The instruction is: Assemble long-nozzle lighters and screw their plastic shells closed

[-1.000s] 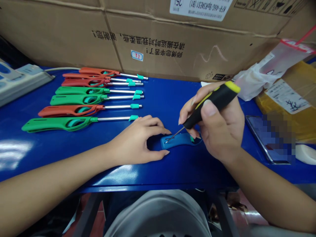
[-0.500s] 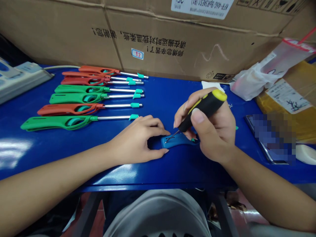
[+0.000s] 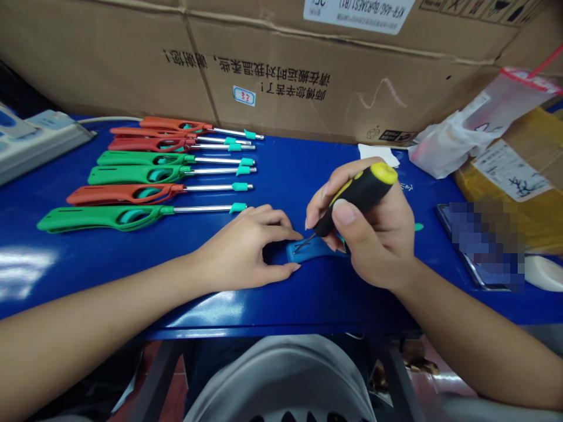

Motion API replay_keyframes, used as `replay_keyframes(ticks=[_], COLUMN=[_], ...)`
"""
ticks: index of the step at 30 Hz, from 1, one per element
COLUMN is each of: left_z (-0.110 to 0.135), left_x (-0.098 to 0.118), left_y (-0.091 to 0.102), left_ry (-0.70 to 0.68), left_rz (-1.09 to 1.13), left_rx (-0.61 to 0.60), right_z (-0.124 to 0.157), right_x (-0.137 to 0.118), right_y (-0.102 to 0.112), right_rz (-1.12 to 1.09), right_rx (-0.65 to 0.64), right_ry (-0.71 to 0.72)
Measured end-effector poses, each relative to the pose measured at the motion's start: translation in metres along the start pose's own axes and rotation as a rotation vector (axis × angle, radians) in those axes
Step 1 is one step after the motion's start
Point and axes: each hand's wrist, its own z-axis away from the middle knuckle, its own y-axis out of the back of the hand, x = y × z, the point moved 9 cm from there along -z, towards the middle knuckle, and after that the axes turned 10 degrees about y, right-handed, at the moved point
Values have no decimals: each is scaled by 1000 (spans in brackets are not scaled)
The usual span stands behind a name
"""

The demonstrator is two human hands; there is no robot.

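Note:
A blue gas lighter (image 3: 314, 249) lies on the blue table, its near end between the thumb and fingers of my left hand (image 3: 255, 249). My right hand (image 3: 382, 234) grips a black and yellow screwdriver (image 3: 358, 196), tilted so that its thin shaft points down and left. The tip rests at the end of the lighter's handle, beside a dark slot. My right hand hides the rest of the lighter, apart from a turquoise bit that shows beyond it. Left of my hands lie several green lighters (image 3: 105, 218) and orange-red lighters (image 3: 125, 193) with metal barrels and turquoise tips.
A large cardboard box (image 3: 272, 70) stands along the table's back. To the right are a phone (image 3: 477, 252), a white rounded object (image 3: 545, 273), a taped parcel (image 3: 528, 205) and a bagged cup (image 3: 497, 111). A power strip (image 3: 35, 143) sits at the far left.
The screwdriver's tip has shifted very slightly on the lighter's end, and its handle has moved a little left and down with my right hand. My left hand has stayed put.

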Motion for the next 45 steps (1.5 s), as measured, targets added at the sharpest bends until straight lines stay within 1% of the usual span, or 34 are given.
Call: replay_keyframes(ticks=[5,19,25,29,31,33,36,42,43,45], left_z=[-1,0,1,1,2,2,2,1,1,0], left_x=[2,3,7,9,8,7,6,4,3,2], left_y=[2,3,6,6,5,5,4,1,0,-2], left_ry=[-16,-42,-69,-85,-91,-89,-77,-41,-34,-24], left_rz=[6,6,22,25,22,22,23,18,19,20], left_rx=[23,46,70,83,87,91,87,43,35,22], right_z=[1,2,-1,-3,-4,-5,-7,-10,-10,-11], right_x=[2,1,-3,-8,-11,-16,-21,-19,-20,-22], right_y=[2,4,5,8,10,9,5,5,5,6], right_rz=[21,52,148,236,221,197,207,217,209,194], right_rx=[28,-4,-12,39,75,88,35,-76,-84,-61], right_ry=[-10,49,27,28,60,135,224,239,250,265])
